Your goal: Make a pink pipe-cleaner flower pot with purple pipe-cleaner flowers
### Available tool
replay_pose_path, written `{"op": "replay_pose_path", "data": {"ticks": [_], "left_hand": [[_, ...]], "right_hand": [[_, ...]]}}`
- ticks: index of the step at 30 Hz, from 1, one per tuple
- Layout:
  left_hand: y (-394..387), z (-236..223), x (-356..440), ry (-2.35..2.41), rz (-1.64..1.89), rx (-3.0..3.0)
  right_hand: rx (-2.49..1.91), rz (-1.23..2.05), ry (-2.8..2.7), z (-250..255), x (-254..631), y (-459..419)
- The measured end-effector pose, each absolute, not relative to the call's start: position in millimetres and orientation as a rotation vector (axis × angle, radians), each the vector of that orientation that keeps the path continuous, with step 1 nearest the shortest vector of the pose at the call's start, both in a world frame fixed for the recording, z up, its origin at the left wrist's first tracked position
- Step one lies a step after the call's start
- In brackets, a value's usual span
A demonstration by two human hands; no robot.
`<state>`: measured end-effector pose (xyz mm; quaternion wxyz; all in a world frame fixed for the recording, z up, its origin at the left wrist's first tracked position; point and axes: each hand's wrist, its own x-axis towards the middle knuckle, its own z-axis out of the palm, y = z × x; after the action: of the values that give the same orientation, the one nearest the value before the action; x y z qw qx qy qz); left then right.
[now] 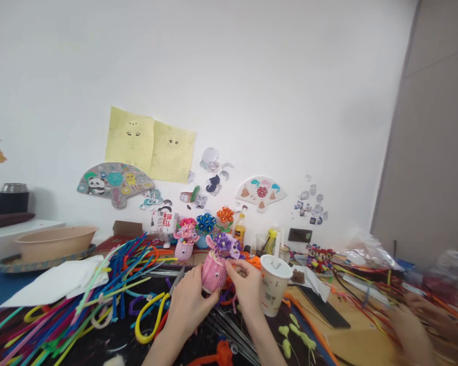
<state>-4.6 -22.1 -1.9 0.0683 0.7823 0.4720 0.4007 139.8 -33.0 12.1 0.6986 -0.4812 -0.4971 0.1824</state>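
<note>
My left hand [189, 297] is wrapped round the lower left of a small pink pot [213, 273] made of fuzzy craft stems, with an ear-like loop and a googly eye. Purple pipe-cleaner flowers [228, 245] stick out of its top. At the pot's upper right side, my right hand [247, 284] pinches with thumb and forefinger against the rim; its fingertips partly hide what they grip there. Behind stands a similar pink pot [183, 251] with pink flowers, beside blue flowers [206, 223] and orange flowers [225, 217]. Scissors [178, 277] lie partly hidden by my left hand.
Many loose pipe cleaners [95, 300] spread over the left side. A lidded drink cup [274, 290] with a straw stands close to my right hand, near a black phone [324, 306]. Another person's hands [410, 325] are blurred at far right. A tan basin [55, 244] sits left.
</note>
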Motion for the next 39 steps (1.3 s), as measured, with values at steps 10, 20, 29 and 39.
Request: {"op": "replay_pose_path", "data": {"ticks": [10, 20, 29, 39], "left_hand": [[-23.6, 0.1, -5.3, 1.481, 1.204, 2.457], [-24.9, 3.7, -3.1, 1.489, 1.269, 2.296], [-20.2, 3.2, -4.6, 1.466, 1.341, 2.172], [-17.7, 0.9, -1.8, 1.509, 1.153, 2.160]], "right_hand": [[-1.038, 0.464, -1.081, 7.9, 137.9, -28.9], [-0.973, 0.549, -0.992, 16.7, 136.4, -35.9], [-0.933, 0.626, -1.057, 7.5, 132.7, -28.2], [-0.760, 1.002, -1.181, -5.1, 116.9, -33.5]]}}
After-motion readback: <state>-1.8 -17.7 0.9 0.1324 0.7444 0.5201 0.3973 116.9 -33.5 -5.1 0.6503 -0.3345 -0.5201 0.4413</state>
